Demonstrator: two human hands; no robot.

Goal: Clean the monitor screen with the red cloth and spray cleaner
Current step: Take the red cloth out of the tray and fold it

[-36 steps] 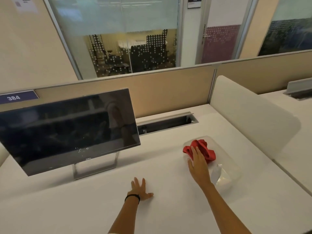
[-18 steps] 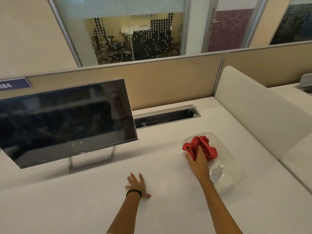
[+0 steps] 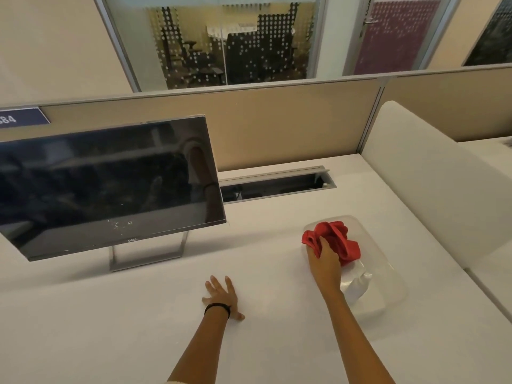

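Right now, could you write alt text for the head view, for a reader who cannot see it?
The person's right hand grips a crumpled red cloth lying in a clear tray on a white desk. Their left hand rests flat on the desk. To the left stands a dark monitor with pale specks low on its screen.

We rest our left grip [image 3: 221,296] flat and splayed on the tabletop [image 3: 133,322], black band [image 3: 217,308] at the wrist; our right grip [image 3: 324,263], arm outstretched, clutches the red cloth [image 3: 339,239].
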